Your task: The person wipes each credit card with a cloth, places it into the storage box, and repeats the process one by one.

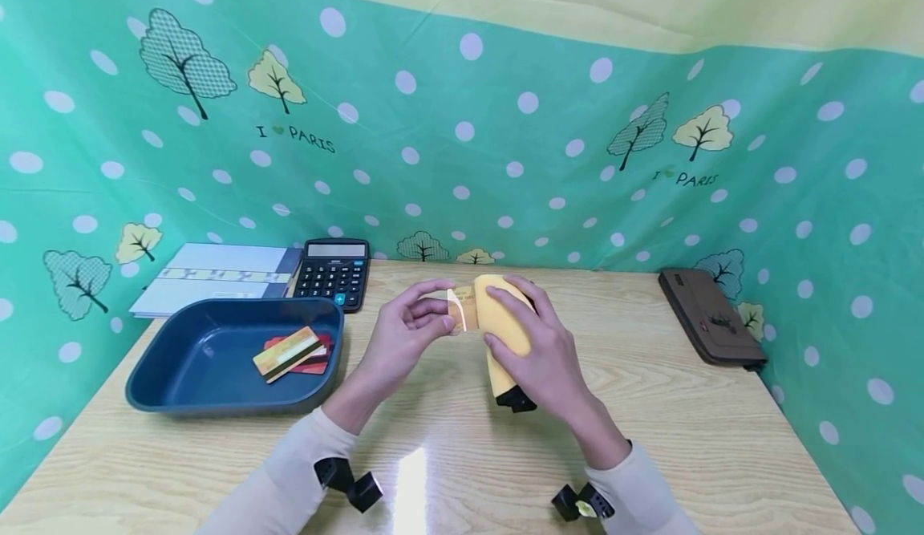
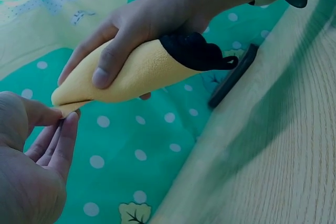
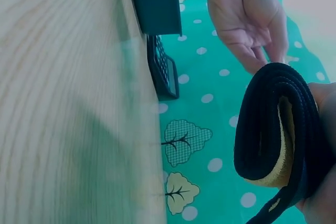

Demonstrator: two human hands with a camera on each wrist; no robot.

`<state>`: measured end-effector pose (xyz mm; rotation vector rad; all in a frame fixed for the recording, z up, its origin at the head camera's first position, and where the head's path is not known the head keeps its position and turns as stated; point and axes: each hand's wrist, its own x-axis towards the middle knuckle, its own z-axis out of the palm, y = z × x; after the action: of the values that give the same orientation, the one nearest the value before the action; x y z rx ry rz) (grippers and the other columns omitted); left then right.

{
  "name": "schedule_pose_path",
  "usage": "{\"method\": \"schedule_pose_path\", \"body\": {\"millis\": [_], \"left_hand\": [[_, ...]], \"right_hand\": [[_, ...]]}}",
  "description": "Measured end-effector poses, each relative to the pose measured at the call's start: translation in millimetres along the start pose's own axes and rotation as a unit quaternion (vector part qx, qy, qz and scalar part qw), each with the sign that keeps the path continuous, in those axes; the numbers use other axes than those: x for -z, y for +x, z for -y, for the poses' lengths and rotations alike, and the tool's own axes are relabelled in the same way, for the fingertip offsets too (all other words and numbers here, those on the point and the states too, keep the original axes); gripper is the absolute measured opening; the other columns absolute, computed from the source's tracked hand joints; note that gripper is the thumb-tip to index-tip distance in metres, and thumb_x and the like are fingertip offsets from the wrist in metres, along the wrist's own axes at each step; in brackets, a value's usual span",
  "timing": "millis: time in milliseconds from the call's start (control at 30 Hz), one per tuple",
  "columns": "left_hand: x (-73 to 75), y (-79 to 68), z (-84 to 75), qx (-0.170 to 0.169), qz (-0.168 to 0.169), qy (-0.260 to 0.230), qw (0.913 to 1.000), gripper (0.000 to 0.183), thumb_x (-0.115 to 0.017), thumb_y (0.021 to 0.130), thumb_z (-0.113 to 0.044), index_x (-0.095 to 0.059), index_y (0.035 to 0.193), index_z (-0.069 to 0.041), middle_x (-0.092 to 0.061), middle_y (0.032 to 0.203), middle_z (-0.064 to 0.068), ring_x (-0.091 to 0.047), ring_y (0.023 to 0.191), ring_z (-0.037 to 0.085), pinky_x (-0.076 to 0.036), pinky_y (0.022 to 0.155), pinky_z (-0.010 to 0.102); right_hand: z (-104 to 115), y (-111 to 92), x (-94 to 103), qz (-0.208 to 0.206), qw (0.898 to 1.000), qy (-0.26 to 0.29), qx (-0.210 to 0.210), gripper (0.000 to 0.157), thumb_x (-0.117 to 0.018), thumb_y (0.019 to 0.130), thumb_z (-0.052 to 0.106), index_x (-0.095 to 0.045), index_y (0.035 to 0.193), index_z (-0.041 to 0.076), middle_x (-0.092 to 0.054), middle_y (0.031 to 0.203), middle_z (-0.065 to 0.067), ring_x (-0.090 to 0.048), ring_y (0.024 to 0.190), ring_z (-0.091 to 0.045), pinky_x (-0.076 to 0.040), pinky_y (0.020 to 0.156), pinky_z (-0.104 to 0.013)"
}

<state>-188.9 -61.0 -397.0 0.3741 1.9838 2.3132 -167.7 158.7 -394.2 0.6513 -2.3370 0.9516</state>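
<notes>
My left hand [image 1: 404, 330] pinches the outer edge of a gold bank card [image 1: 464, 309] between thumb and fingers. The card's other end goes into the end of a yellow rolled cloth [image 1: 505, 326], so part of it is hidden. Round this cloth, above the table, my right hand [image 1: 541, 346] is curled. In the left wrist view the card sits at a slit between the cloth's folds. The right wrist view shows the roll's black-edged end [image 3: 262, 129], with several layers, and my left hand [image 3: 249, 19] beyond it.
A dark blue basin [image 1: 191, 362] stands at the left, holding a gold card [image 1: 289, 352] on top of red cards [image 1: 314, 368]. Behind it are a white folder [image 1: 224, 266] and a calculator [image 1: 332, 274]. A brown zip case [image 1: 711, 318] lies far right. A green curtain hangs behind.
</notes>
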Motion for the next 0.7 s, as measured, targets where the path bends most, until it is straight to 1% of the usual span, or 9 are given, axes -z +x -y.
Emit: {"method": "schedule_pose_path", "body": {"millis": [100,167,233,333,433,567,700], "left_hand": [[1.5,0.2,-0.5,0.002,-0.004,0.005,1.0,0.048,-0.067,0.094,0.006,-0.059,0.138,-0.008,-0.067,0.119,0.031,-0.075,0.099,0.025,-0.066,0.088,0.031],[2.9,0.4,-1.1,0.003,-0.005,0.008,0.9999,0.048,-0.067,0.094,0.006,-0.06,0.138,-0.009,-0.067,0.119,0.031,-0.074,0.098,0.024,-0.066,0.088,0.031],[4.2,0.6,-2.0,0.005,-0.008,0.008,0.9999,0.048,-0.067,0.093,0.007,-0.06,0.138,-0.009,-0.069,0.116,0.026,-0.074,0.097,0.022,-0.066,0.088,0.031],[5.5,1.1,-3.6,0.006,-0.007,0.0,1.0,0.049,-0.067,0.094,0.007,-0.059,0.14,-0.007,-0.072,0.109,0.014,-0.074,0.096,0.019,-0.066,0.088,0.031],[7.2,1.9,-4.4,0.008,-0.005,-0.006,0.9999,0.05,-0.067,0.094,0.005,-0.057,0.142,-0.005,-0.072,0.103,0.004,-0.074,0.094,0.017,-0.066,0.088,0.031],[9.2,2.2,-5.3,0.009,-0.005,-0.004,0.9999,0.051,-0.068,0.095,0.003,-0.054,0.144,-0.003,-0.07,0.101,0.002,-0.074,0.092,0.013,-0.065,0.089,0.031],[10.8,2.6,-6.7,0.008,-0.013,-0.007,0.9999,0.052,-0.067,0.095,0.004,-0.054,0.144,-0.004,-0.072,0.101,0.001,-0.074,0.092,0.011,-0.066,0.089,0.032]], "right_hand": [[-2.1,0.8,1.9,-0.004,1.0,0.002,-0.005,0.063,-0.085,0.084,0.015,-0.062,0.141,0.028,-0.051,0.154,-0.001,-0.067,0.098,-0.02,-0.054,0.064,-0.025],[-3.5,1.4,3.2,-0.007,1.0,0.003,-0.007,0.063,-0.085,0.084,0.014,-0.062,0.141,0.027,-0.051,0.154,-0.001,-0.067,0.099,-0.021,-0.054,0.064,-0.026],[-5.0,2.1,4.6,-0.011,1.0,0.004,-0.01,0.063,-0.085,0.084,0.014,-0.062,0.141,0.027,-0.051,0.154,-0.001,-0.067,0.104,-0.023,-0.055,0.065,-0.028],[-8.2,3.3,6.4,-0.015,1.0,0.001,-0.012,0.063,-0.085,0.084,0.014,-0.062,0.142,0.027,-0.051,0.154,-0.002,-0.067,0.115,-0.026,-0.057,0.068,-0.033],[-12.0,4.0,7.8,-0.018,1.0,-0.001,-0.015,0.062,-0.084,0.085,0.014,-0.062,0.142,0.026,-0.051,0.155,-0.002,-0.065,0.124,-0.028,-0.057,0.068,-0.036],[-16.1,4.4,11.2,-0.021,1.0,0.002,-0.022,0.062,-0.084,0.085,0.014,-0.062,0.142,0.025,-0.051,0.155,-0.002,-0.065,0.124,-0.029,-0.056,0.066,-0.036],[-19.0,5.0,15.5,-0.028,0.999,0.007,-0.028,0.062,-0.084,0.086,0.013,-0.062,0.143,0.024,-0.05,0.155,-0.002,-0.065,0.124,-0.03,-0.058,0.072,-0.041]]}}
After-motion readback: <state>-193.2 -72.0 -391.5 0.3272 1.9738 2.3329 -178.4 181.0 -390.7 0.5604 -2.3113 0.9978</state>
